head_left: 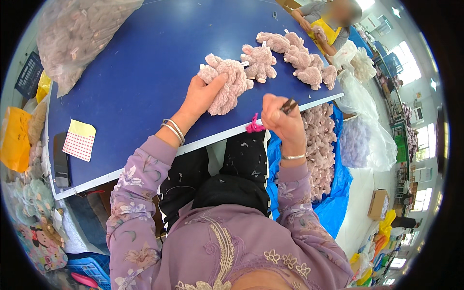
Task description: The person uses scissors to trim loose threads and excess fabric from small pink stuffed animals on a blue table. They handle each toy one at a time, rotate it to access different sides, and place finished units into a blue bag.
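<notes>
My left hand is closed round a fluffy pink plush toy, held over the blue table near its front edge. A smaller-looking plush toy with a white tag lies just beyond it. To the right, at the table's edge, my right hand has its fingers curled round a small dark tool, whose kind I cannot make out. A bright pink bundle of cord or cloth shows beside that hand. I cannot tell whether it hangs from the tool.
More plush toys lie in a row at the far right of the blue table. A phone and a sticker sheet lie at left. Below the right edge, a blue-lined container holds many toys. Across the table sits a person.
</notes>
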The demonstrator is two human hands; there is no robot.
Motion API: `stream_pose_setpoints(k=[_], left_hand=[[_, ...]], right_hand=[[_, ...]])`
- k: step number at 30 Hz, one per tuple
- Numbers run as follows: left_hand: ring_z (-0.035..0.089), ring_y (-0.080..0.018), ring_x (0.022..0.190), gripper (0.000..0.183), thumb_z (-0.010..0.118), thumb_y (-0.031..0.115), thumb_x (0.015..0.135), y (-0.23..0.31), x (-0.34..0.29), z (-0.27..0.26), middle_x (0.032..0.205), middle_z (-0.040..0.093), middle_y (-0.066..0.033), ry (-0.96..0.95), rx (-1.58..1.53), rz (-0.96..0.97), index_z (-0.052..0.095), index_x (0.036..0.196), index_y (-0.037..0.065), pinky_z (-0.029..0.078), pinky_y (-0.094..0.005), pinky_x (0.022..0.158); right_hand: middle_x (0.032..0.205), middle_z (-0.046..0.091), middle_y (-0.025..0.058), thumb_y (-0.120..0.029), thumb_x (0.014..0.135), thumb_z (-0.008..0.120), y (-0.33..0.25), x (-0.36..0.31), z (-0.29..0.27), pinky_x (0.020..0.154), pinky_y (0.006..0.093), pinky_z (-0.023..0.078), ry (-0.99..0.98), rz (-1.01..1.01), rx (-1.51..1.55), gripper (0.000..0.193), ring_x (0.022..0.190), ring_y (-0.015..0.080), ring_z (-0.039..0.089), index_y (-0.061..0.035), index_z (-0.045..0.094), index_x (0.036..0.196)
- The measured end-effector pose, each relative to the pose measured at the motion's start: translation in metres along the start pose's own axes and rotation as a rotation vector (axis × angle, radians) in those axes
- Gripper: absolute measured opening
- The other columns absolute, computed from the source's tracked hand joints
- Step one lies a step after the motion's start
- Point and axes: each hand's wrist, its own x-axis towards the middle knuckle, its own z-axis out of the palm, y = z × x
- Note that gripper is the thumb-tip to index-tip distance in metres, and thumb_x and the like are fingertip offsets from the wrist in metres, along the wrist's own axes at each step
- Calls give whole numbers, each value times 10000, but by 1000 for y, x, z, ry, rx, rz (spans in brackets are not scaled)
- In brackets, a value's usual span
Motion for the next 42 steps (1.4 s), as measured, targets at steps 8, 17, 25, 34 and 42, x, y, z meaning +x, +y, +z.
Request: stream_pose_setpoints(k=[8, 17, 25, 34, 42], left_hand=[[635, -127, 859, 344, 631, 266, 898, 3, -2, 4, 978, 677, -83, 56, 50, 1, 631, 1078, -27, 514, -285, 749], [618, -100, 826, 242, 642, 212, 894, 5, -3, 0, 925, 672, -64, -16, -59, 30, 623, 994, -7, 511, -273, 712], [581, -71, 761, 194, 652, 197, 883, -4, 0, 4, 838, 644, -18, 56, 16, 121, 610, 913, 10, 487, -261, 662], [562, -71, 703, 159, 637, 164, 876, 2, 0, -3, 767, 626, -30, 137, 198, 219, 595, 867, 11, 475, -260, 626], [531, -92, 631, 168, 644, 169, 848, 11, -7, 18, 700, 601, -53, 78, 362, 211, 597, 884, 12, 462, -280, 611]], right_hand=[[684, 483, -43, -133, 864, 661, 0, 17, 23, 516, 203, 305, 273, -47, -662, 154, 582, 42, 392, 3, 613, 810], [657, 523, 27, -141, 868, 652, 31, 49, 26, 521, 282, 396, 250, 40, -645, 156, 554, 106, 472, 7, 603, 862], [667, 466, -2, -184, 937, 592, 18, 32, 23, 477, 221, 301, 98, 13, 67, 211, 524, 43, 340, 6, 568, 850], [657, 431, -38, -218, 972, 529, 11, 30, 35, 484, 197, 315, 135, 179, -228, 224, 550, 30, 343, -18, 547, 873], [723, 505, -2, -186, 943, 560, -15, -17, 3, 563, 232, 363, 288, 291, -722, 216, 637, 54, 407, 9, 515, 863]])
